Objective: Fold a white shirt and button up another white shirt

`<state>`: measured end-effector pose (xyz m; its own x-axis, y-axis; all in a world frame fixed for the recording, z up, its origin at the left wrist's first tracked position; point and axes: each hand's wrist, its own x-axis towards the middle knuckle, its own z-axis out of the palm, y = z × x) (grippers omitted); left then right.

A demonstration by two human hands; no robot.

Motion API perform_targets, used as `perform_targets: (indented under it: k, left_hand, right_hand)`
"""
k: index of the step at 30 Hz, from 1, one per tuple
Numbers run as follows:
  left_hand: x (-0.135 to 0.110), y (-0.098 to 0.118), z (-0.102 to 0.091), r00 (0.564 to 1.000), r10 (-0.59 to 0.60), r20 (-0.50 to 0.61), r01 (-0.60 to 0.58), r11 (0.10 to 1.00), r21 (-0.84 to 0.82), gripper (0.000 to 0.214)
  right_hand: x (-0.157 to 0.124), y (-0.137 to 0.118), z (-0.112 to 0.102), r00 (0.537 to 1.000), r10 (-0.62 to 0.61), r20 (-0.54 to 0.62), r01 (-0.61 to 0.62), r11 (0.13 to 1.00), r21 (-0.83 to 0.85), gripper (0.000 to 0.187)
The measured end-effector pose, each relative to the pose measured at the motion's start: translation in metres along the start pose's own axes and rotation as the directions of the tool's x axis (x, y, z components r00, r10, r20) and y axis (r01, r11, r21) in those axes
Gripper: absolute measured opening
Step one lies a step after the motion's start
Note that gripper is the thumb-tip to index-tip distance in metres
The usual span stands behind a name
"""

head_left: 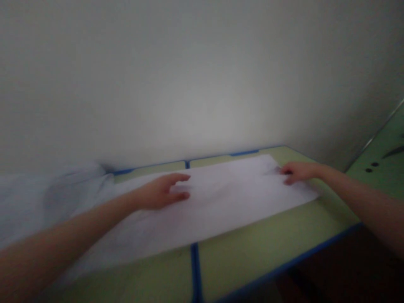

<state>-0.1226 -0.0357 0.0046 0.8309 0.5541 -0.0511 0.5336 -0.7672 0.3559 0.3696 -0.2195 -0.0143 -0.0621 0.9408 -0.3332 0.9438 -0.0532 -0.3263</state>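
A long white cloth lies spread in a flat strip across the table, with faint wrinkles in it. Over its middle is my left hand, thumb and fingers apart, with nothing between them; whether it touches the cloth I cannot tell. At the cloth's right end my right hand has its fingers bent down, gripping the fabric, and a small dark crease shows at the fingertips. The picture is blurred, so the fingers' exact hold is unclear.
Two pale green tabletops with blue edges stand side by side against a grey-white wall. More white fabric is bunched up at the left. A green surface with dark spots shows at the far right.
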Motion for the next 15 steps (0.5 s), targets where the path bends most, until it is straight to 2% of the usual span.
perform_targets:
  k: [3, 5, 8, 11, 15]
  left_hand:
    - [0.032, 0.03, 0.008, 0.999, 0.032, 0.025, -0.032, 0.999, -0.026, 0.071]
    - [0.047, 0.037, 0.014, 0.997, 0.031, 0.067, -0.032, 0.999, 0.018, 0.068]
    - [0.056, 0.035, 0.015, 0.988, 0.065, 0.137, -0.074, 0.995, 0.062, 0.053]
    - [0.054, 0.028, 0.008, 0.985, 0.103, 0.14, -0.103, 0.995, -0.008, 0.046]
    - [0.049, 0.02, 0.002, 0.996, 0.042, 0.076, -0.031, 0.989, -0.146, 0.046]
  right_hand:
    - [0.002, -0.001, -0.009, 0.998, 0.048, 0.028, -0.048, 0.999, 0.019, 0.033]
    - [0.002, -0.001, -0.018, 0.998, 0.055, 0.007, -0.055, 0.998, 0.005, 0.035]
    - [0.002, -0.003, -0.034, 0.999, 0.054, 0.003, -0.054, 0.997, -0.058, 0.037]
    - [0.005, -0.004, -0.043, 0.999, 0.051, 0.006, -0.051, 0.997, -0.049, 0.04]
    - [0.016, 0.005, -0.031, 0.998, 0.06, -0.005, -0.06, 0.997, -0.053, 0.04]
